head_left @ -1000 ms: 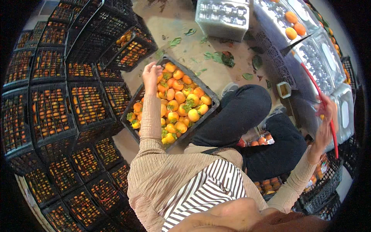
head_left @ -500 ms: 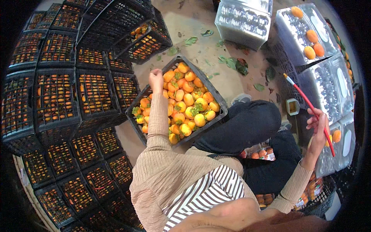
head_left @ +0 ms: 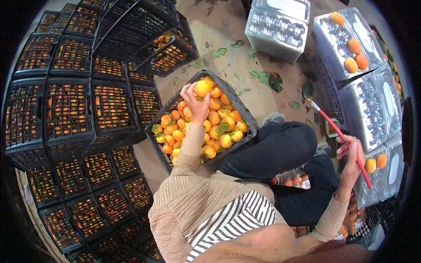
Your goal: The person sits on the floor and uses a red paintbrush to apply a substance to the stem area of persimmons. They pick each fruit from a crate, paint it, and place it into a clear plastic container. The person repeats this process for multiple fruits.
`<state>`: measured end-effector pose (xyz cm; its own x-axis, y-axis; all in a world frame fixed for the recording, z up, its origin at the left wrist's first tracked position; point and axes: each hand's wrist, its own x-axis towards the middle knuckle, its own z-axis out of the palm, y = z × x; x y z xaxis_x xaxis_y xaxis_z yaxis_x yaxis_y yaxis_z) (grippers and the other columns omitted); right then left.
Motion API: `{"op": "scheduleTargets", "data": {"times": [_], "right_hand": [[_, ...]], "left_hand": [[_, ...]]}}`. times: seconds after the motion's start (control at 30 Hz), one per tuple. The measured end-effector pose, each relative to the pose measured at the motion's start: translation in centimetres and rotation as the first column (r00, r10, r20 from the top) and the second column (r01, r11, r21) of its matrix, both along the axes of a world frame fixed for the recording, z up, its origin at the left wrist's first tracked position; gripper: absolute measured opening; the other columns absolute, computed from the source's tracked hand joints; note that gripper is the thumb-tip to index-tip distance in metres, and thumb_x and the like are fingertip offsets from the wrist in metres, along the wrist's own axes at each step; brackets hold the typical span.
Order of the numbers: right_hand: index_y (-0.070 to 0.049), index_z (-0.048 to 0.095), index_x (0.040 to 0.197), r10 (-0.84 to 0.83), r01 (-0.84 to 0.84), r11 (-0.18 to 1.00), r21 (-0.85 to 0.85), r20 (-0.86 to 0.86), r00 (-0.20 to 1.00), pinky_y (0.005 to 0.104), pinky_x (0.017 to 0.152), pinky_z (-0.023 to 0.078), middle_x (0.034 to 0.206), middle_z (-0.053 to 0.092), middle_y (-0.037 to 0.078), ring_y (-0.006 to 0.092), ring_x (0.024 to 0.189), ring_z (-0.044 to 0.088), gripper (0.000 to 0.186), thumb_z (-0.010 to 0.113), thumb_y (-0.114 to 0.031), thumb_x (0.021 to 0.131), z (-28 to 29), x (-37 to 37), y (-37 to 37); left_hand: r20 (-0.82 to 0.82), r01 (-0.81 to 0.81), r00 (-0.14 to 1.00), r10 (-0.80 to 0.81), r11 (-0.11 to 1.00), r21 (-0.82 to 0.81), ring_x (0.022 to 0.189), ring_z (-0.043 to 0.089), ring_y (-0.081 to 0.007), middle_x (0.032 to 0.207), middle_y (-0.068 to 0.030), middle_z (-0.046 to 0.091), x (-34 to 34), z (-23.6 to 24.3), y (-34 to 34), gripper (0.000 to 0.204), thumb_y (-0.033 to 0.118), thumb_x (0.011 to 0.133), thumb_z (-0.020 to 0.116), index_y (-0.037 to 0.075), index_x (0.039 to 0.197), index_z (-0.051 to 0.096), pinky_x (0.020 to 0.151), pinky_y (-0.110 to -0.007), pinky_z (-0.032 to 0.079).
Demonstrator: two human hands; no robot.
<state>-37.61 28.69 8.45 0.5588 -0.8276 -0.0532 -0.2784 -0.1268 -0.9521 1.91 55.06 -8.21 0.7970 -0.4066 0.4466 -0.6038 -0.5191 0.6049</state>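
My left hand [head_left: 197, 106] is over the black crate [head_left: 253, 128] full of orange and yellow persimmons [head_left: 214, 117], some with green leafy caps. Its fingers curl round one persimmon [head_left: 202, 88] near the crate's far corner. On the right, my right hand [head_left: 351, 153] grips a thin red-handled paintbrush [head_left: 332, 124], its pale bristle tip pointing up and away. That hand is beside the clear plastic fruit trays [head_left: 370, 111]; two persimmons [head_left: 376, 163] sit in the nearest one and several in the farthest.
Stacked black crates [head_left: 68, 105] of persimmons fill the left side. A tall stack of clear trays [head_left: 277, 33] stands at the back. Loose leaves [head_left: 267, 79] lie on the floor. A small cup [head_left: 332, 128] is near my knee, and packed fruit [head_left: 296, 180] lies by my legs.
My left hand has moved from the crate's left edge in over the fruit and now holds a persimmon. My right hand, still with the paintbrush, has shifted slightly down and left.
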Motion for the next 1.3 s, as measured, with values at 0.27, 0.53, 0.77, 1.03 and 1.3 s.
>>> {"op": "scheduleTargets", "data": {"times": [0.27,0.53,0.77,1.03,1.3], "right_hand": [[0.003,0.06,0.104,0.19,-0.183,0.98,-0.081,0.102,0.976,0.0214,0.055,0.044,0.093,0.062,0.011,0.011,0.069,0.055,0.032,0.044,-0.022,0.092,1.2,1.5,2.2],[0.005,0.061,0.094,0.227,-0.207,0.954,-0.215,0.072,0.971,0.0302,0.072,0.046,0.09,0.062,0.016,0.0227,0.078,0.059,0.02,0.056,-0.011,0.083,2.0,2.3,3.0],[0.005,0.061,0.093,0.244,-0.222,0.939,-0.264,0.052,0.968,0.0301,0.071,0.046,0.088,0.062,0.015,0.0229,0.077,0.059,0.018,0.055,-0.009,0.083,2.1,2.3,2.9],[0.005,0.061,0.093,0.256,-0.246,0.937,-0.248,0.01,0.967,0.0287,0.07,0.046,0.085,0.062,0.015,0.0217,0.076,0.059,0.016,0.053,-0.005,0.083,1.7,3.1,2.8],[0.004,0.06,0.093,0.235,-0.228,0.952,-0.205,0.011,0.972,0.0256,0.06,0.042,0.079,0.058,0.01,0.0154,0.066,0.054,0.016,0.051,-0.006,0.084,0.7,4.8,1.9]], "left_hand": [[-0.467,-0.057,0.643,-0.607,0.571,-0.819,0.12,0.042,-0.0245,0.128,-0.0116,0.036,-7.1,5.4,-8.5,0.077,-0.007,0.069,0.063,0.005,0.137,0.029,0.101,-0.038,0.039],[-0.28,-0.604,-0.342,-0.897,0.438,-0.666,0.119,0.044,-0.0382,0.132,-0.0285,0.041,-10.0,4.6,-12.7,0.056,0.028,0.082,0.046,-0.002,0.129,0.04,0.103,-0.046,0.036],[-0.399,-0.555,-0.358,-0.844,0.536,-0.637,0.112,0.051,-0.0355,0.123,-0.0254,0.05,-11.2,3.8,-13.0,0.052,0.03,0.085,0.044,-0.002,0.126,0.043,0.095,-0.045,0.044],[-0.524,-0.342,-0.284,-0.803,0.595,-0.727,0.076,0.057,-0.0246,0.102,-0.0166,0.059,-9.0,2.4,-10.8,0.044,0.034,0.088,0.043,0.012,0.126,0.047,0.065,-0.032,0.046],[-0.613,-0.352,0.22,-0.759,0.524,-0.776,0.086,0.057,-0.0256,0.116,-0.0191,0.056,5.0,4.0,-4.5,0.045,0.031,0.084,0.044,0.003,0.119,0.049,0.076,-0.037,0.049]]}}
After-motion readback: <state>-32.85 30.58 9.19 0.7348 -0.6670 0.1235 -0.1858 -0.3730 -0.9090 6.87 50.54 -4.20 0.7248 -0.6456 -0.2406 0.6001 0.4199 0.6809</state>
